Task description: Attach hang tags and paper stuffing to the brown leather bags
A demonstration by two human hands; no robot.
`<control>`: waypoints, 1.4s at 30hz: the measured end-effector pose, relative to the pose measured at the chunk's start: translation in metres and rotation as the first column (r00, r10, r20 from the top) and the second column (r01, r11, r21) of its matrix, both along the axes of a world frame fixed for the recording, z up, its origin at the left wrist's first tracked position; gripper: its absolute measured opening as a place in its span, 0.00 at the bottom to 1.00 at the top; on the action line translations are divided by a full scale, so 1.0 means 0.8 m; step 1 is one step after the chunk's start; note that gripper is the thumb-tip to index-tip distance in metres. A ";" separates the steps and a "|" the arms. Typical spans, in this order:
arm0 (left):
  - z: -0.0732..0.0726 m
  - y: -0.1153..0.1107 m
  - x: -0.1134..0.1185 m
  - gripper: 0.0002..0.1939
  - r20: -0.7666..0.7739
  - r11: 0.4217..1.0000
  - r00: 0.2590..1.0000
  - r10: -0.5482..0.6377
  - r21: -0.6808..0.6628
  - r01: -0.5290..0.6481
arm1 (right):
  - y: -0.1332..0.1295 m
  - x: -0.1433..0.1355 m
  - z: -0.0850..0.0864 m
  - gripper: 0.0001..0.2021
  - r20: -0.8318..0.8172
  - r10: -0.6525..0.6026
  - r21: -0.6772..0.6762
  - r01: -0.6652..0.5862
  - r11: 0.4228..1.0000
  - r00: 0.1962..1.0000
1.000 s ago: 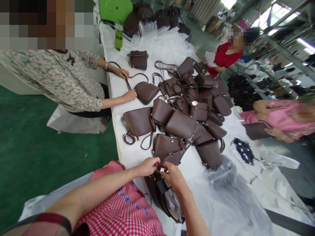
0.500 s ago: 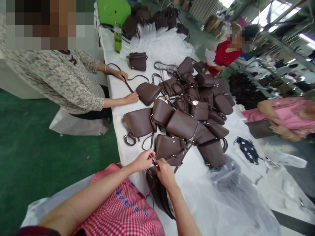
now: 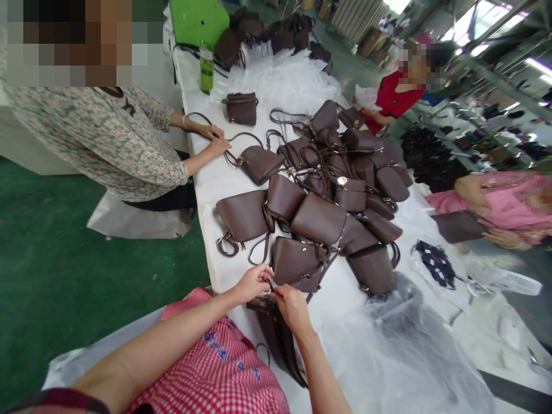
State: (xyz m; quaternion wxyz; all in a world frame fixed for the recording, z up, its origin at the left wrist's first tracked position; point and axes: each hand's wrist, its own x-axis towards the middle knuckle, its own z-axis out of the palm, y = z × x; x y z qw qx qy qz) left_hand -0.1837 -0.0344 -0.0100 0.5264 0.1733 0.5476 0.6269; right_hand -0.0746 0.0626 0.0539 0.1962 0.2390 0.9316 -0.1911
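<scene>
My left hand point(image 3: 255, 283) and my right hand point(image 3: 294, 309) are close together at the table's near edge. Their fingers pinch a thin dark strap point(image 3: 271, 285) between them. Just below hangs a small dark tag point(image 3: 259, 303) with faint lettering; how it joins the strap is hidden. A brown handbag point(image 3: 278, 348) stands on edge beneath my hands, partly covered by my right hand and wrist. Right beyond my fingertips lies another brown handbag point(image 3: 295, 259) with gold-coloured fittings.
Many brown handbags point(image 3: 319, 218) are heaped across the white-covered table point(image 3: 207, 230). At the left a co-worker's hands point(image 3: 218, 144) hold a bag strap. Clear plastic point(image 3: 401, 345) spreads to my right. A green bottle point(image 3: 207, 72) stands at the far end.
The dark tag has come into view below my left hand, and the strap between my fingers shows more. The co-worker's nearer hand has moved back from the bag toward their other hand.
</scene>
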 end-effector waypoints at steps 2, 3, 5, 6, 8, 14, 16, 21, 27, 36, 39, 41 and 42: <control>-0.002 0.000 0.000 0.17 -0.001 1.000 1.000 0.008 0.001 -0.008 | 0.000 0.000 0.001 0.10 0.008 0.006 -0.005 -0.006 1.000 1.000; -0.002 0.000 0.000 0.18 -0.003 1.000 1.000 0.008 0.003 -0.008 | -0.001 0.000 0.001 0.10 0.012 0.007 -0.007 -0.007 1.000 1.000; -0.004 0.000 0.000 0.18 -0.011 1.000 1.000 0.011 0.005 -0.011 | -0.001 -0.001 0.001 0.11 0.019 0.004 -0.009 -0.004 1.000 1.000; -0.005 -0.001 0.001 0.18 -0.015 1.000 1.000 0.013 0.004 -0.013 | -0.001 -0.001 0.001 0.11 0.022 0.002 -0.011 -0.002 1.000 1.000; -0.007 -0.002 0.002 0.18 -0.024 1.000 1.000 0.005 0.000 -0.005 | -0.001 0.000 0.000 0.12 0.023 0.004 -0.016 -0.004 1.000 1.000; -0.013 -0.002 0.003 0.09 -0.033 0.998 0.997 -0.068 0.011 0.069 | 0.002 0.002 -0.008 0.11 0.034 0.009 -0.019 -0.009 1.000 0.999; -0.014 -0.002 0.003 0.08 -0.029 0.998 0.998 -0.064 0.014 0.065 | 0.002 0.003 -0.009 0.11 0.017 0.011 -0.017 -0.011 1.000 1.000; -0.013 0.000 0.001 0.06 0.001 0.999 0.999 -0.045 -0.001 0.045 | 0.003 0.007 -0.011 0.13 -0.055 0.020 -0.047 -0.023 0.999 0.998; -0.005 -0.004 0.001 0.04 0.113 0.999 0.993 -0.025 -0.018 0.027 | 0.007 0.010 -0.016 0.15 -0.165 -0.019 -0.103 0.002 0.995 0.986; -0.012 -0.007 0.010 0.06 0.393 0.999 0.918 0.043 -0.025 -0.036 | -0.023 0.020 -0.005 0.08 -0.125 0.045 0.343 0.001 0.939 0.991; -0.016 -0.007 0.009 0.05 0.481 0.998 0.874 0.063 -0.014 -0.064 | -0.052 0.023 -0.005 0.08 -0.090 0.313 0.331 -0.268 0.905 0.946; -0.019 -0.008 0.006 0.05 0.528 0.996 0.846 0.076 0.004 -0.092 | -0.067 0.019 -0.010 0.12 -0.038 0.345 0.325 -0.315 0.892 0.938; -0.020 -0.008 0.004 0.05 0.551 0.994 0.830 0.080 0.013 -0.105 | -0.072 0.015 -0.013 0.13 0.002 0.303 0.337 -0.285 0.897 0.953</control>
